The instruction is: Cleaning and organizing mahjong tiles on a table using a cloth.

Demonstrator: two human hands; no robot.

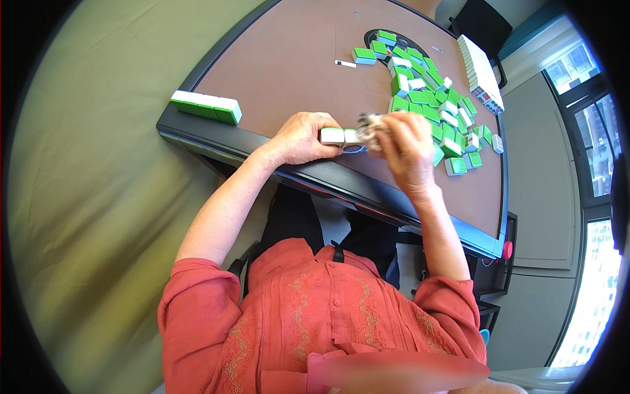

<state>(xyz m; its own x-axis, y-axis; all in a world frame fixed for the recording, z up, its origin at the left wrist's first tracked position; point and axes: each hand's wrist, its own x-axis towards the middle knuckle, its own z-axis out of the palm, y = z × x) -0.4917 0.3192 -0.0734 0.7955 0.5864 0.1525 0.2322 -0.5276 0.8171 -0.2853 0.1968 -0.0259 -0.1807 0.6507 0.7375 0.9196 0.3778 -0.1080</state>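
Observation:
Near the front edge of the table stands a short row of green-and-white mahjong tiles (332,137). My left hand (307,138) grips this row at its left end, thumb along the near side. At the row's right end, my right hand (406,147) holds a crumpled, blurred cloth (371,130) against or just over the tiles; the tiles behind it are hidden. Right of my hands lie many loose mahjong tiles (430,113), most with green backs up, some on their sides.
Another short row of tiles (206,106) sits at the table's left corner. A long stacked block of white tiles (477,74) stands along the far right edge. The brown mahjong table (285,64) has a raised dark rim. A small white stick (345,64) lies near the loose tiles.

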